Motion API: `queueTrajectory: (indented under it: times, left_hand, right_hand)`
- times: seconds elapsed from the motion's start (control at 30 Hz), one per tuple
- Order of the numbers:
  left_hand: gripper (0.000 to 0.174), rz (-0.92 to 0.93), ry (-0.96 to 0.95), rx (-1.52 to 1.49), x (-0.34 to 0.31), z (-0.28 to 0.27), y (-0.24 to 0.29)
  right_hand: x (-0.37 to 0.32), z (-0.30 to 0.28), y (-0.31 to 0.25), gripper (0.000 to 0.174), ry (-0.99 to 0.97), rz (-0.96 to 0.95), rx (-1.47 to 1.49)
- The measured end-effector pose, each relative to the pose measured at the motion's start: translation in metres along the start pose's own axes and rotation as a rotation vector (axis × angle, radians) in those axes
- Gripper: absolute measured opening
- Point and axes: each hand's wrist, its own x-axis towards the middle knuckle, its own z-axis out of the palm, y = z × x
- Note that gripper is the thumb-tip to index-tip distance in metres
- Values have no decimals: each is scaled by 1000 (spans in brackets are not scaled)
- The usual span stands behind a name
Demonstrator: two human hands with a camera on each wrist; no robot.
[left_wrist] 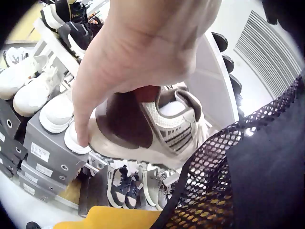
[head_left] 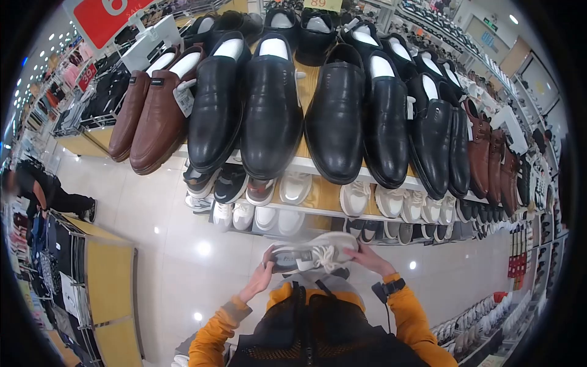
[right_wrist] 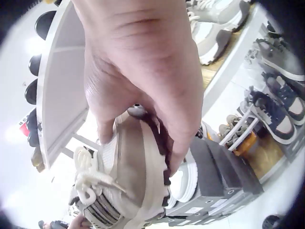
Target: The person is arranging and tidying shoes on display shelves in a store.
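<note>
A beige lace-up sneaker (head_left: 330,252) with cream laces and dark striped sides is held sideways in front of the body, between both hands. My left hand (head_left: 262,276) grips its heel end; in the left wrist view the thumb and fingers wrap the brown heel of the sneaker (left_wrist: 162,131). At the toe end, my right hand (head_left: 370,260) pinches it, thumb on the upper and fingers round the sole, as the right wrist view shows with the sneaker (right_wrist: 136,167) below the palm.
Just ahead stands a display shelf (head_left: 306,165) with black loafers (head_left: 269,116) and brown loafers (head_left: 162,113) on top, pale sneakers (head_left: 296,186) beneath. A yellow-sided clothing rack (head_left: 113,281) is at left, near a person (head_left: 46,189). Grey shoe boxes (left_wrist: 52,148) are stacked below.
</note>
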Motion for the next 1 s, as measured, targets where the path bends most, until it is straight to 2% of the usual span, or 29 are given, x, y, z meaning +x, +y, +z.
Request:
queueTrajectory:
  times: [0.07, 0.1, 0.23, 0.27, 0.3, 0.33, 0.4, 0.43, 0.47, 0.5, 0.53, 0.6, 0.67, 0.8, 0.87, 0.93, 0.97, 1.0]
  left_hand:
    - [57, 39, -21, 237, -8, -4, 26]
    - [57, 36, -23, 224, -5, -7, 30]
    - [55, 112, -223, 247, 26, 0, 60]
    - [55, 113, -298, 228, 36, 1, 69]
    - [55, 119, -300, 223, 46, 6, 74]
    - [57, 133, -304, 174, 57, 13, 78]
    - [60, 143, -319, 128, 70, 29, 89]
    - [63, 274, -261, 199, 72, 37, 99]
    - [65, 408, -202, 269, 71, 47, 109]
    - [69, 382, -211, 220, 68, 56, 121]
    - [69, 388, -219, 225, 72, 68, 119]
    - [74, 461, -44, 178, 77, 92, 107]
    - [76, 410, -55, 145, 79, 101, 102]
    - [77, 402, -10, 91, 102, 106, 97]
    - [79, 414, -1, 15, 122, 104, 104]
    - [83, 291, 48, 81, 130, 106, 107]
    - [89, 413, 121, 206, 134, 106, 105]
    - [89, 408, 126, 211, 139, 109, 103]
  right_hand:
    - [-15, 2, -5, 65, -28, 79, -108]
    - [-26, 1, -7, 65, -55, 160, -218]
    - [-56, -1, 6, 73, -52, 244, -414]
    - [-64, -3, 15, 72, -30, 205, -285]
    - [-72, -4, 22, 71, -6, 165, -151]
    - [-78, -6, 30, 71, 0, 165, -152]
    - [-86, -10, 43, 75, 62, 115, 150]
    - [-85, -8, 43, 75, 69, 114, 155]
    - [-81, -3, 44, 75, 144, 89, 284]
    - [-74, 3, 41, 75, 218, 61, 413]
    - [-62, 10, 37, 75, 224, 53, 417]
    - [-28, 27, 20, 68, 202, -69, 604]
    - [8, 36, 5, 58, 114, -142, 703]
    - [75, 38, -7, 52, 180, -156, 780]
    - [106, 23, -6, 51, 245, -83, 594]
    - [100, 20, -16, 53, 208, -44, 576]
    - [98, 22, -23, 56, 181, -21, 543]
    - [93, 15, -20, 56, 174, -19, 546]
